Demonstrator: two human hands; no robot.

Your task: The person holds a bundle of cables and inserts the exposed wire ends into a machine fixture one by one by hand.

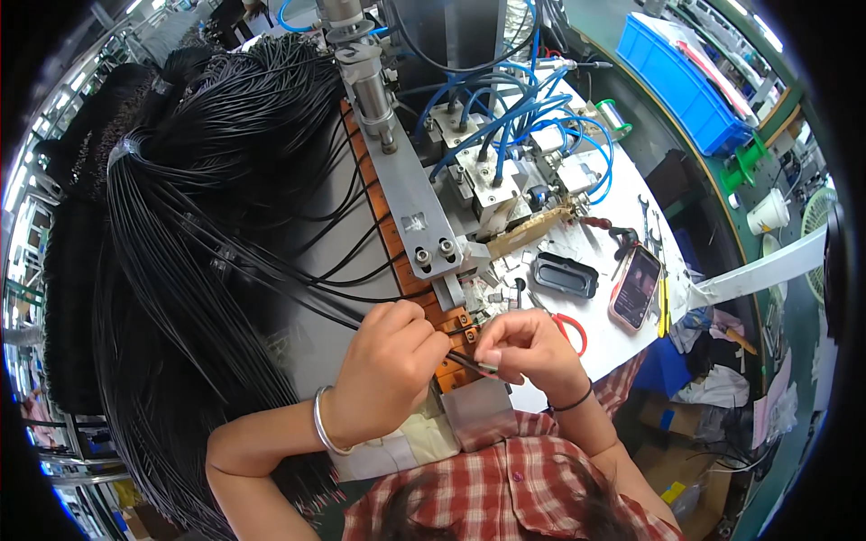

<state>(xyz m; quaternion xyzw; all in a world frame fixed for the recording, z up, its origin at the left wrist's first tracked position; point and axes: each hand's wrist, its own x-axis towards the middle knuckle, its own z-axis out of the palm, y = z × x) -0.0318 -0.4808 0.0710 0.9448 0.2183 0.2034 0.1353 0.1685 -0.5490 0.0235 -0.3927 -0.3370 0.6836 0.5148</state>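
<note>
My left hand (383,370), a bangle on its wrist, is closed with its knuckles up over the near end of an orange slotted rail (388,234). Thin black cables (329,311) run in under it from the left. My right hand (532,352) pinches with thumb and forefinger at a black cable end (469,363) that comes out beside the left hand. A small light-green bit shows at those fingertips. Other cables lie across the rail in its slots, and a metal press arm (401,180) stands above it.
A large bundle of black cables (207,180) fills the left side. Blue air hoses (501,117) crowd the machine at the back. On the right lie a black tray (566,274), red-handled tool (573,334), phone (636,287) and wrenches (651,221). A blue bin (686,86) stands farther back.
</note>
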